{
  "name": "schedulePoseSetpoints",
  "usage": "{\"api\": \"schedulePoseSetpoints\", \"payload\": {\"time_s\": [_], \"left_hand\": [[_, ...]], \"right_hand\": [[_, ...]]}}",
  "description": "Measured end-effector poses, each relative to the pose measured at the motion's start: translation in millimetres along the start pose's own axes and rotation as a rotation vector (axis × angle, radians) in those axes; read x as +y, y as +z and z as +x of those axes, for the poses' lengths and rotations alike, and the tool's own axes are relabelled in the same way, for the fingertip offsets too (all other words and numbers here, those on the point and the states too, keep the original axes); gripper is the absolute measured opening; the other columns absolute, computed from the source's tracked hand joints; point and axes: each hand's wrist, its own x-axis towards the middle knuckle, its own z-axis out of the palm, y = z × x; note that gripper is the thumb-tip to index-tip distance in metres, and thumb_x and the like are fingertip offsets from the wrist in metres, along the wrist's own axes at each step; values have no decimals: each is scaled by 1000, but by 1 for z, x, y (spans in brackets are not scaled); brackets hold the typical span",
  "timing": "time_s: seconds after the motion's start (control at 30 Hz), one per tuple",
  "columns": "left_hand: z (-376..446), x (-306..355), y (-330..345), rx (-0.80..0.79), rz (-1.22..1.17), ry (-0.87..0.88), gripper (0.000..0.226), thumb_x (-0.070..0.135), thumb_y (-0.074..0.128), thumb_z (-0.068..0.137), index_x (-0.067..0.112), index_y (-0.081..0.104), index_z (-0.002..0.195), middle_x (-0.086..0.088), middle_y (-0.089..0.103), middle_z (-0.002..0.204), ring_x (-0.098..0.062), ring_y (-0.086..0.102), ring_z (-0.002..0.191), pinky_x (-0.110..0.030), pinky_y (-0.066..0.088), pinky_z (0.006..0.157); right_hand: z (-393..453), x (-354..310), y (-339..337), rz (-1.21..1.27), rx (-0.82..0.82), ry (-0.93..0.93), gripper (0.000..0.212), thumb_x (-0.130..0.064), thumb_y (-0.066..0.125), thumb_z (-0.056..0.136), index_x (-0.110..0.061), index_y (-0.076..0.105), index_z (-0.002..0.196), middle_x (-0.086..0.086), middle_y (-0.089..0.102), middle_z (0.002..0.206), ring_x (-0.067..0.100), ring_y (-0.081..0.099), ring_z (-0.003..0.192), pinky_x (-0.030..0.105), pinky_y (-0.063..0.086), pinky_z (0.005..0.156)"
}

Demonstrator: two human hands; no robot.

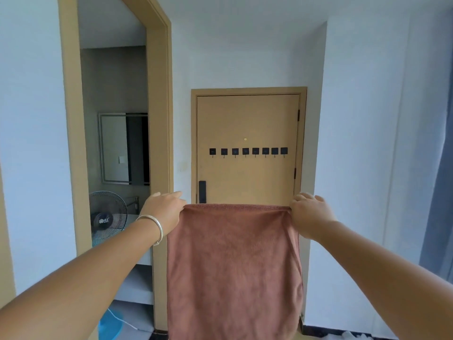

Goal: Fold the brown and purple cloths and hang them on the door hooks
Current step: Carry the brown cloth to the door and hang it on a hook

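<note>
Both hands, left (163,209) and right (309,213), pinching brown cloth (234,271) corners, door hooks (248,151) beyond

A: Brown cloth (234,268) hangs stretched between both hands (163,209), screening the lower door (247,123).
B: Above its top edge?
A: Open air up to the row of hooks (248,151); white walls (367,143) flank the door recess.

Both arms reach straight out in front, and the left grip (164,210), with a silver bangle (154,228) on its wrist, and the right grip (309,212) are held up level and well apart, each with its fingers pinched together.
</note>
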Motion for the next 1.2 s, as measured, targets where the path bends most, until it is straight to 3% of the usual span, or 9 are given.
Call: {"api": "schedulePoseSetpoints", "payload": {"time_s": [0.1,0.2,0.27,0.5,0.8,0.87,1.07,1.2], "left_hand": [[36,4,19,-17,24,-6,28,6,41,91,24,62,88,14,52,101,-14,59,82,-32,40,93],[81,13,31,39,67,-27,27,6,41,91,25,56,78,11,49,85,-12,47,64,-27,32,72],[107,19,36,51,83,-44,27,5,41,90,24,54,75,7,44,77,-12,39,57,-28,26,66],[173,39,85,7,145,-64,24,9,42,92,27,52,78,8,41,79,-11,34,54,-28,26,69],[238,19,167,-41,134,-59,24,10,42,94,25,60,89,10,51,89,-12,50,68,-29,36,83],[257,9,188,-22,130,-58,25,11,41,94,25,61,89,9,53,92,-13,57,74,-26,32,74],[325,-32,256,-6,76,-80,25,15,39,95,24,59,84,6,53,86,-15,53,69,-27,24,50],[377,-71,297,7,-35,-99,24,12,39,94,23,53,78,6,51,84,-17,57,73,-29,42,57]], "right_hand": [[39,11,25,15,25,-12,27,-22,35,96,-22,57,112,-5,56,118,15,44,121,33,36,99],[82,32,50,51,67,-15,27,-21,36,96,-23,58,111,-6,57,118,15,45,119,33,36,100],[109,45,64,76,76,-15,25,-21,37,96,-23,58,110,-6,57,118,15,45,120,33,36,100],[179,70,125,85,68,-41,27,-25,36,97,-25,58,112,-7,57,119,15,45,120,33,36,100],[263,49,197,95,21,-92,25,-26,35,97,-24,57,110,-8,55,118,14,43,121,32,34,99],[286,41,212,73,21,-95,24,-25,36,97,-23,57,109,-8,55,116,14,44,119,31,35,98],[373,14,243,53,52,-92,26,-26,35,97,-25,57,110,-8,56,115,14,45,116,32,38,98],[441,-9,252,49,77,-80,30,-27,35,99,-24,57,119,-6,54,126,16,42,125,34,38,102]]}}
